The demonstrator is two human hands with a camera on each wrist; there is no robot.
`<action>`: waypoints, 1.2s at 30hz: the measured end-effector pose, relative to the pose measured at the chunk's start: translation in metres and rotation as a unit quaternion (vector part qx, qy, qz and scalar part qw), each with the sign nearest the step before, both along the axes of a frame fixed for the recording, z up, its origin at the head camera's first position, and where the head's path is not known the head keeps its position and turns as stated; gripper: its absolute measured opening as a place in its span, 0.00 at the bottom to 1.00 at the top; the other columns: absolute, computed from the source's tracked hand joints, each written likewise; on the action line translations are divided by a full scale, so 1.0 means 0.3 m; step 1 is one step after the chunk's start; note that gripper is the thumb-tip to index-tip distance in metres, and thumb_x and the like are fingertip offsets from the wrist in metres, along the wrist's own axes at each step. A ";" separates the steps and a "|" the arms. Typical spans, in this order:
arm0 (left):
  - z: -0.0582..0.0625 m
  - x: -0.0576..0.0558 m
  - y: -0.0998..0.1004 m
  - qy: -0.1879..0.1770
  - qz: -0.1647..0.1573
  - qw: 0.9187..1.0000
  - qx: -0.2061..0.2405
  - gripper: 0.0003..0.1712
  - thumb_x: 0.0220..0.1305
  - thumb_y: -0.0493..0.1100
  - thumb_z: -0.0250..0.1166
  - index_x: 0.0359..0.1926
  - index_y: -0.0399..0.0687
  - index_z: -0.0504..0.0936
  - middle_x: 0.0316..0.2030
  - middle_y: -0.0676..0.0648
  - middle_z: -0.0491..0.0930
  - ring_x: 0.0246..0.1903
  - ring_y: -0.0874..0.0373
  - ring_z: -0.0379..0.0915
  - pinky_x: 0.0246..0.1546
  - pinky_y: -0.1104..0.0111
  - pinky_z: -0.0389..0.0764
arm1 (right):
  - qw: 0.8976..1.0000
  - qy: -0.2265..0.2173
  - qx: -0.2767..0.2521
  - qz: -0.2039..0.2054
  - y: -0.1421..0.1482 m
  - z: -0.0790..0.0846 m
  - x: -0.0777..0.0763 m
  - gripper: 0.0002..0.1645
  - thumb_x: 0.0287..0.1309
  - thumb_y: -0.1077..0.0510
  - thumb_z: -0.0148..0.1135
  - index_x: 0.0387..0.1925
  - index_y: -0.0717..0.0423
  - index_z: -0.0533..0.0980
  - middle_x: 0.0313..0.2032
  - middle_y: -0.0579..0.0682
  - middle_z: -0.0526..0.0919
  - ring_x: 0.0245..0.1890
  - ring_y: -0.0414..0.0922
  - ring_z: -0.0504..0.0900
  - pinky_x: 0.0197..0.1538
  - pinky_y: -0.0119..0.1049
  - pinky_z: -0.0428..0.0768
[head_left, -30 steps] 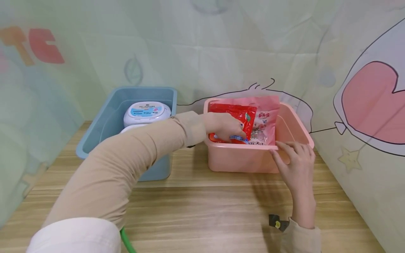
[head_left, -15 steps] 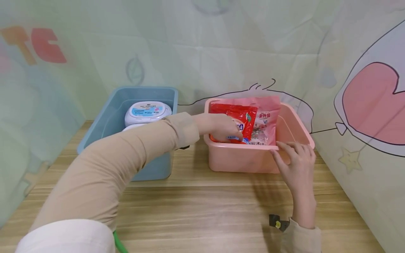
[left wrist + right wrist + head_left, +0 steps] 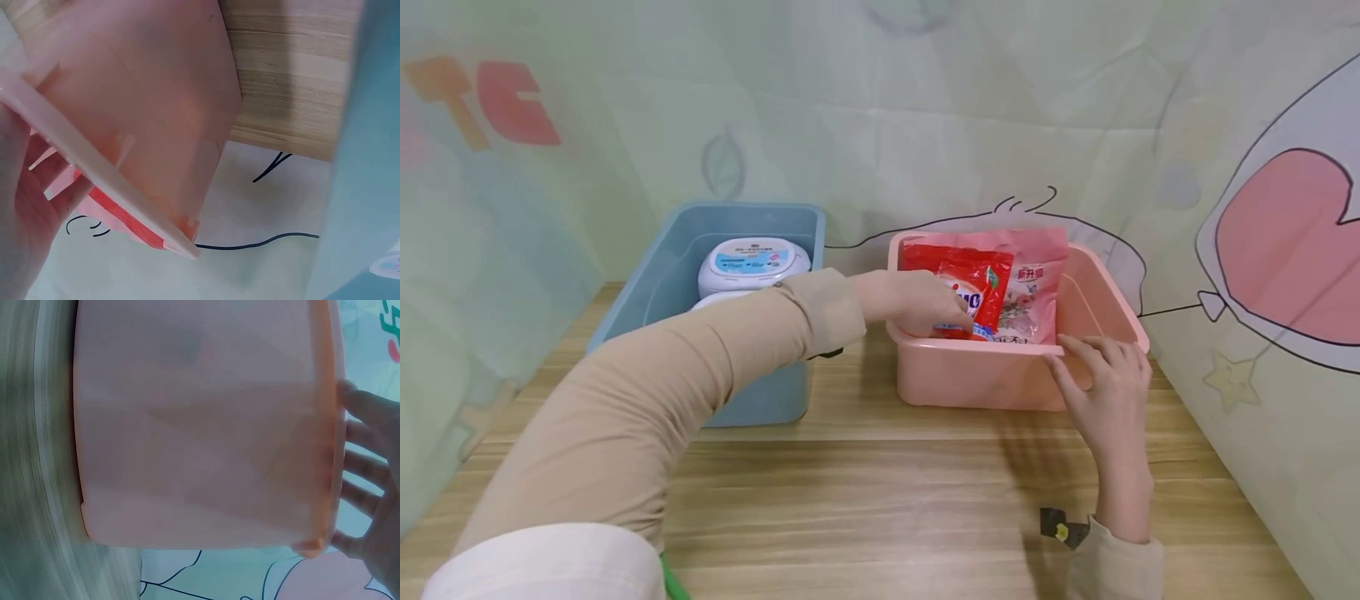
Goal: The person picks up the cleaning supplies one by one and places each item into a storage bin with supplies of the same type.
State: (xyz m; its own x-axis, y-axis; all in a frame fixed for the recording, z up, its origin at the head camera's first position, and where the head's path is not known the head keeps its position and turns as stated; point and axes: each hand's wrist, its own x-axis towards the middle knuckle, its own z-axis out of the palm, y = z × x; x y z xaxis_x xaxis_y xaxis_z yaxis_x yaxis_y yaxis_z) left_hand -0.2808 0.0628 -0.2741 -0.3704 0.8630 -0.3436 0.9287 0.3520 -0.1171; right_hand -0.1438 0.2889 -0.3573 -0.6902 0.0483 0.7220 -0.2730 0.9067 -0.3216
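My left hand [image 3: 928, 304] reaches over the near left rim of the pink bin [image 3: 977, 375]. It lies against a shiny red packet [image 3: 981, 283] with a white-and-blue logo; its fingertips are hidden, so a grip cannot be made out. Behind the packet stands a pink bag [image 3: 1037, 287] with printed flowers, leaning on the bin's back wall. My right hand [image 3: 1108, 392] holds the bin's near right rim, thumb outside and fingers over the edge. The right wrist view shows the right fingers [image 3: 365, 462] along that rim.
A blue bin [image 3: 775, 396] stands to the left, with white lidded tubs [image 3: 752, 258] inside, partly hidden by my left sleeve. Both bins sit on a wood-grain table [image 3: 850, 517]. A printed cloth [image 3: 820, 108] hangs close behind and at the sides.
My left hand has drawn back slightly to the left, so more of the red packet's logo shows. The right hand keeps its place on the rim. The view has shifted a little.
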 end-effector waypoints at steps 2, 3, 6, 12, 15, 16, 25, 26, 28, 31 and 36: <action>0.007 0.006 0.000 0.003 -0.002 1.000 0.002 0.28 0.63 0.50 0.63 0.65 0.61 0.71 0.61 0.52 0.76 0.60 0.56 0.70 0.62 0.60 0.73 | 1.000 0.001 0.002 -0.001 0.003 0.002 0.002 0.20 0.49 0.57 0.73 0.44 0.62 0.82 0.41 0.63 0.82 0.47 0.59 0.72 0.62 0.62 0.58; 0.011 0.009 0.001 0.005 -0.003 1.000 0.003 0.27 0.64 0.51 0.62 0.64 0.61 0.71 0.60 0.52 0.76 0.60 0.56 0.70 0.61 0.60 0.74 | 1.000 0.000 0.002 -0.002 0.004 0.003 0.003 0.20 0.50 0.57 0.72 0.44 0.62 0.82 0.41 0.62 0.82 0.47 0.59 0.72 0.62 0.62 0.58; 0.022 0.020 0.001 0.015 -0.005 1.000 0.008 0.25 0.65 0.51 0.60 0.63 0.60 0.73 0.60 0.52 0.77 0.59 0.56 0.72 0.60 0.60 0.75 | 1.000 -0.004 0.001 -0.006 0.006 0.005 0.005 0.20 0.50 0.57 0.72 0.45 0.62 0.82 0.42 0.62 0.82 0.48 0.59 0.72 0.62 0.62 0.58; 0.030 0.050 -0.006 0.054 0.010 0.998 0.023 0.26 0.66 0.52 0.60 0.64 0.58 0.72 0.60 0.50 0.77 0.59 0.56 0.73 0.56 0.61 0.78 | 1.000 -0.012 0.007 -0.016 0.000 0.012 0.006 0.19 0.54 0.54 0.68 0.46 0.59 0.82 0.44 0.61 0.82 0.51 0.58 0.72 0.69 0.63 0.51; 0.033 0.069 -0.009 0.055 0.038 0.997 0.041 0.27 0.65 0.52 0.60 0.65 0.58 0.71 0.60 0.50 0.77 0.59 0.55 0.72 0.53 0.60 0.79 | 0.999 -0.021 0.018 -0.017 -0.005 0.021 0.005 0.19 0.55 0.54 0.67 0.47 0.59 0.81 0.45 0.60 0.82 0.52 0.58 0.72 0.70 0.61 0.51; 0.033 0.075 -0.009 0.053 0.051 0.996 0.047 0.28 0.65 0.52 0.60 0.65 0.58 0.71 0.60 0.50 0.77 0.60 0.55 0.72 0.53 0.60 0.80 | 0.999 -0.023 0.022 -0.015 -0.008 0.025 0.005 0.19 0.55 0.54 0.67 0.47 0.59 0.81 0.45 0.60 0.82 0.52 0.58 0.72 0.70 0.60 0.51; 0.028 0.113 -0.022 0.046 0.106 0.990 0.086 0.27 0.65 0.50 0.60 0.65 0.59 0.71 0.59 0.51 0.77 0.59 0.56 0.72 0.48 0.61 0.82 | 0.997 -0.015 0.078 0.024 -0.034 0.070 -0.006 0.20 0.53 0.55 0.69 0.47 0.60 0.81 0.45 0.60 0.82 0.50 0.58 0.73 0.67 0.61 0.55; 0.028 0.118 -0.027 0.047 0.107 0.989 0.088 0.27 0.65 0.50 0.60 0.65 0.59 0.71 0.59 0.52 0.77 0.59 0.56 0.73 0.48 0.62 0.82 | 0.996 -0.017 0.087 0.025 -0.039 0.073 -0.007 0.21 0.53 0.55 0.69 0.48 0.59 0.81 0.45 0.60 0.82 0.50 0.58 0.73 0.68 0.61 0.54; 0.031 0.128 -0.037 0.048 0.110 0.988 0.092 0.27 0.65 0.51 0.60 0.65 0.59 0.71 0.59 0.51 0.77 0.58 0.56 0.73 0.47 0.63 0.83 | 0.994 -0.021 0.103 0.028 -0.050 0.078 -0.010 0.21 0.52 0.54 0.70 0.48 0.59 0.81 0.45 0.60 0.82 0.50 0.58 0.74 0.69 0.62 0.53; 0.035 0.140 -0.054 0.053 0.119 0.987 0.097 0.27 0.65 0.52 0.60 0.65 0.59 0.71 0.60 0.51 0.76 0.59 0.56 0.73 0.49 0.61 0.82 | 0.992 -0.027 0.123 0.032 -0.068 0.081 -0.014 0.22 0.51 0.53 0.70 0.49 0.58 0.81 0.45 0.59 0.82 0.51 0.57 0.74 0.70 0.63 0.52; 0.040 0.153 -0.083 0.061 0.130 0.983 0.111 0.29 0.64 0.55 0.61 0.66 0.60 0.69 0.63 0.52 0.74 0.61 0.55 0.72 0.53 0.58 0.80 | 0.987 -0.023 0.151 0.050 -0.095 0.086 -0.023 0.23 0.49 0.52 0.72 0.48 0.56 0.81 0.45 0.58 0.83 0.51 0.56 0.74 0.69 0.64 0.54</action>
State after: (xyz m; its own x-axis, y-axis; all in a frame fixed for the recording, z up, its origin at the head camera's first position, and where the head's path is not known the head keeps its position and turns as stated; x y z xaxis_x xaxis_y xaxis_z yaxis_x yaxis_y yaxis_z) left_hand -0.2348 0.0379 -0.2621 -0.6149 0.7827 -0.0966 0.7879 0.6047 -0.1163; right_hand -0.1507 0.2603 -0.3316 -0.7135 -0.2346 0.6603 -0.3580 0.9321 -0.0557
